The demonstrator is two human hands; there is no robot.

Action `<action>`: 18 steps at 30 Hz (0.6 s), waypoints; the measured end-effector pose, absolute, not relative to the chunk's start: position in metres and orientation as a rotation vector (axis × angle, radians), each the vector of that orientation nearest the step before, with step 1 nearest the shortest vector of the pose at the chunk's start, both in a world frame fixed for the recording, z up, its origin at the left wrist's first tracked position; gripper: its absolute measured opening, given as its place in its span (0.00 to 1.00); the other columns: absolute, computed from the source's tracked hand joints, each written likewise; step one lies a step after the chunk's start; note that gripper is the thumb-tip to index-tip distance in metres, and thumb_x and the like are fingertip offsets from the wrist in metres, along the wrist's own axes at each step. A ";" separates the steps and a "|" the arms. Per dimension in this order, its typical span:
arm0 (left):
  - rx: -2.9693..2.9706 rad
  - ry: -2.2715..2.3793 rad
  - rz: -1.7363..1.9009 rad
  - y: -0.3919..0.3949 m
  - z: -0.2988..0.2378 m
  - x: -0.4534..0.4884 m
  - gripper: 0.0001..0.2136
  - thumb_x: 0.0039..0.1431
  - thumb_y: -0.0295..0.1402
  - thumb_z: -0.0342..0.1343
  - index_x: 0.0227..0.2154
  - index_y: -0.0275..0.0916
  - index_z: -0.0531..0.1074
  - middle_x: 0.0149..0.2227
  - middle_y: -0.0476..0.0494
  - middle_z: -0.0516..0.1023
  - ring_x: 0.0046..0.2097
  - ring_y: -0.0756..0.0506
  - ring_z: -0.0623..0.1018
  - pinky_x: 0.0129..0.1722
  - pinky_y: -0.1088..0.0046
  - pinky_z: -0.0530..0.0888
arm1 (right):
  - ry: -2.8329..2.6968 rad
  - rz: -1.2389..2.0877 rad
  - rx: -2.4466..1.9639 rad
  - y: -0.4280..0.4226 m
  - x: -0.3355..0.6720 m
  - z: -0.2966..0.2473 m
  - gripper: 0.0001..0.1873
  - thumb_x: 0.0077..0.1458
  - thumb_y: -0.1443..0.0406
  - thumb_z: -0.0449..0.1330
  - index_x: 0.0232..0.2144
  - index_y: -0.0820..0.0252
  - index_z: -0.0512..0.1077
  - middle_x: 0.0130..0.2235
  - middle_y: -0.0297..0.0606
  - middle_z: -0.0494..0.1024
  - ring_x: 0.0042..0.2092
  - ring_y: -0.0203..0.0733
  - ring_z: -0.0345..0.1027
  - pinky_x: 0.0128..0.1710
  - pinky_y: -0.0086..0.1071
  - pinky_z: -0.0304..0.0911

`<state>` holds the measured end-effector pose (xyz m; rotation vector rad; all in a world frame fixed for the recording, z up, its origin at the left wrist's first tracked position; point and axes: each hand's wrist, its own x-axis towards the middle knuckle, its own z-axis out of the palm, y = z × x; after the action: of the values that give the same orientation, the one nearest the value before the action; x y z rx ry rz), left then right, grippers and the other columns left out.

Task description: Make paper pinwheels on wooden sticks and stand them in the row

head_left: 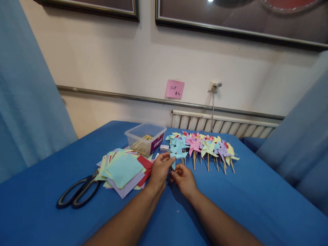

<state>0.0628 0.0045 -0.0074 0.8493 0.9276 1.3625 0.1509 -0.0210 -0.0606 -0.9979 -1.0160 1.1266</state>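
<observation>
Bare forearms [128, 222] cross smooth blue cloth [38, 208]. Black-looped scissors [78, 193] and flat coloured paper squares [123, 169] lie left of the fingers. The left hand [160, 169] pinches a pale-blue folded pinwheel [177, 152]. The right hand [183, 177] curls narrow just beneath, grip unclear. Stick-mounted pinwheels [207, 147] fan out rightward.

We see soft, even indoor light, a glare spot in the picture glass [230, 13] up top, faint shadows on the desk [256, 205] under the left hand [160, 171] and right hand [185, 179], and wide-angle bending of the wall rail [115, 95].
</observation>
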 end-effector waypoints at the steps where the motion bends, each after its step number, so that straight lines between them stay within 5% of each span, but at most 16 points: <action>1: 0.855 0.913 1.360 0.005 -0.007 0.062 0.16 0.37 0.33 0.68 0.31 0.36 0.72 0.24 0.52 0.74 0.23 0.53 0.70 0.24 0.77 0.65 | -1.014 1.117 -0.994 -0.021 0.152 -0.060 0.17 0.40 0.57 0.67 0.24 0.59 0.64 0.17 0.26 0.69 0.19 0.31 0.63 0.20 0.24 0.54; 6: 0.814 0.793 1.296 0.005 -0.007 0.060 0.14 0.43 0.39 0.65 0.30 0.36 0.72 0.28 0.47 0.76 0.31 0.49 0.75 0.32 0.74 0.69 | -1.026 1.083 -0.999 -0.019 0.159 -0.061 0.16 0.42 0.56 0.66 0.25 0.59 0.66 0.22 0.30 0.73 0.20 0.31 0.63 0.21 0.25 0.55; 13: 0.803 0.832 1.295 0.006 -0.008 0.060 0.16 0.39 0.37 0.68 0.30 0.36 0.72 0.23 0.53 0.71 0.23 0.53 0.69 0.24 0.76 0.66 | -1.063 1.071 -1.002 -0.019 0.159 -0.062 0.17 0.43 0.54 0.65 0.25 0.60 0.67 0.23 0.32 0.75 0.20 0.31 0.63 0.22 0.26 0.56; 18: 0.813 0.829 1.301 0.007 -0.009 0.059 0.15 0.41 0.39 0.67 0.28 0.36 0.72 0.24 0.50 0.73 0.27 0.51 0.72 0.29 0.74 0.68 | -1.027 1.064 -0.984 -0.019 0.160 -0.060 0.17 0.43 0.54 0.65 0.26 0.60 0.67 0.24 0.32 0.75 0.21 0.31 0.62 0.22 0.26 0.57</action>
<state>0.0595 0.0067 -0.0089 0.8126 0.8294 1.3011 0.1603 -0.0191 -0.0602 -0.9840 -1.0267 1.0643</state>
